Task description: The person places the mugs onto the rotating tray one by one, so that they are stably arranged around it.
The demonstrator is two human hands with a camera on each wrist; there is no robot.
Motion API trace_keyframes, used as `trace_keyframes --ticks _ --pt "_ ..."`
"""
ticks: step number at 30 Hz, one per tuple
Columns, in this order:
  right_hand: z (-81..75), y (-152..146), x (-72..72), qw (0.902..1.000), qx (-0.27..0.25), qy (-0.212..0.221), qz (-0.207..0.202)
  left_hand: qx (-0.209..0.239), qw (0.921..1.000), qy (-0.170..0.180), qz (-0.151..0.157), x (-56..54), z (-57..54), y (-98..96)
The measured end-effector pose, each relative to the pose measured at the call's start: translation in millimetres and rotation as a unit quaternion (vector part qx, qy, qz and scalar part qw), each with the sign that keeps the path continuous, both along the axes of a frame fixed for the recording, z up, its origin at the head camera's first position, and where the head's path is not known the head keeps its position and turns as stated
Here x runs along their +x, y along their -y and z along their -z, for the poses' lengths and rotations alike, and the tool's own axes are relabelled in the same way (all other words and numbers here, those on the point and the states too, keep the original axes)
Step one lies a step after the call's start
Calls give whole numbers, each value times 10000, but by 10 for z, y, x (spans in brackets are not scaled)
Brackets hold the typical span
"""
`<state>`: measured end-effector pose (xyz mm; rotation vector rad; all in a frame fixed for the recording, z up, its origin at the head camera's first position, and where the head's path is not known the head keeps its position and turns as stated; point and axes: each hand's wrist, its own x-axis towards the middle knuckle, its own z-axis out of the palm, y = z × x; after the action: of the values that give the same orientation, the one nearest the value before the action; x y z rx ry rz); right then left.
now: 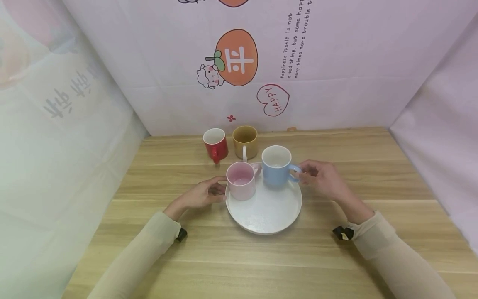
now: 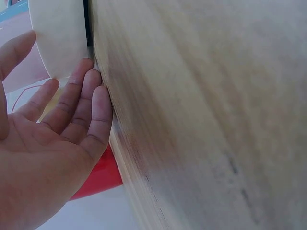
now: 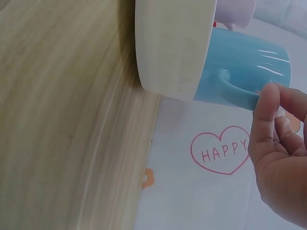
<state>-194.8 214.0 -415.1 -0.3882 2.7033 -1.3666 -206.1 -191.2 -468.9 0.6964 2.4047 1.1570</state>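
Head view gets all four mugs at once; each wrist view gets a close cut. Right wrist shows clearly what's small in the head view: thumb and fingers of the right hand (image 1: 320, 179) pinching the handle (image 3: 234, 93) of the blue mug (image 1: 275, 173), its base hidden behind the rim of the white tray (image 1: 270, 214). Left wrist shows the palm of the left hand (image 1: 203, 194), fingers loosely extended and holding nothing, tips at the tray's edge; can't tell if they touch.

Blue mug is upright at the far right part of the tray, between the hands, right by the right one. Pink mug (image 1: 242, 191) stands on the tray's left, next to the left hand, handle toward the blue mug. Red mug (image 1: 221, 148) and yellow mug (image 1: 249, 147) stand side by side beyond the tray, handles toward the person.

Desk (image 1: 209, 253) is light wood grain. Pale printed cloth (image 1: 168, 74) hangs behind, with a red "HAPPY" heart (image 1: 273, 100); more pale fabric on both sides.
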Motion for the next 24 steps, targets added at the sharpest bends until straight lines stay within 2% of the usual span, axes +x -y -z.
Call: trace_keyframes --ticks 8,15,24 --pt "36 33 13 9998 -75 -154 -109 -16 10000 8 3 8 -6 -6" --pt "84 52 4 10000 -3 24 -48 -31 10000 21 -34 7 -22 -12" --pt "111 73 -16 9998 -112 -62 -129 62 10000 0 23 8 -34 -10"
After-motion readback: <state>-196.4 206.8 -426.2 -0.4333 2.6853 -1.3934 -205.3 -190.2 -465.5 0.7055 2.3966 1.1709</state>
